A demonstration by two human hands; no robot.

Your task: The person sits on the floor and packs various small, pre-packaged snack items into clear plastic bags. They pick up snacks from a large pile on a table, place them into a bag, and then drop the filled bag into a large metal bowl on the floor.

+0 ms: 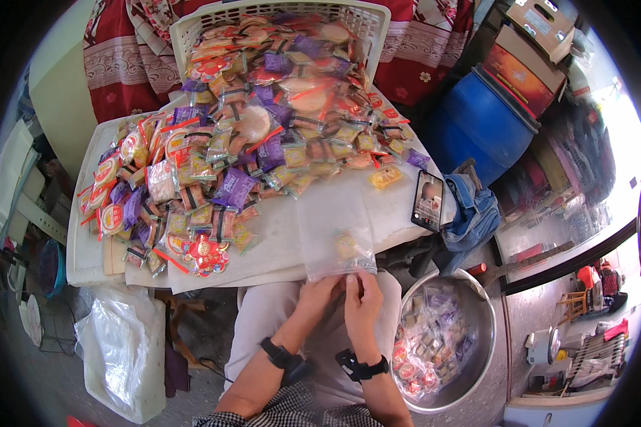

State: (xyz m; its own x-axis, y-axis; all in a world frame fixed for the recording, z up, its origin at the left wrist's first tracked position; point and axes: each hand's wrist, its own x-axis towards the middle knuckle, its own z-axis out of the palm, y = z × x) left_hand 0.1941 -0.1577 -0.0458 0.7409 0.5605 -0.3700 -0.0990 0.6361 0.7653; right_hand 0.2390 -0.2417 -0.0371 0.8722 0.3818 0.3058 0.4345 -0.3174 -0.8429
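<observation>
A clear plastic bag (331,224) lies flat over the front edge of the white table (283,251), with one small wrapped snack (346,244) in it or under it; which, I cannot tell. My left hand (320,293) and my right hand (362,293) pinch the bag's near edge side by side. Beyond them spreads a heap of wrapped snacks: purple packets (235,188), round crackers in red-edged wrappers (253,124) and small yellow and pink packets. A red figure-shaped packet (204,255) lies at the heap's near edge.
A white plastic basket (379,45) spills snacks onto the table's back. A phone (428,200) stands at the right, beside blue denim cloth (473,219). A metal basin (489,341) of filled bags is right of my legs; clear bags (115,347) lie on a foam box at left.
</observation>
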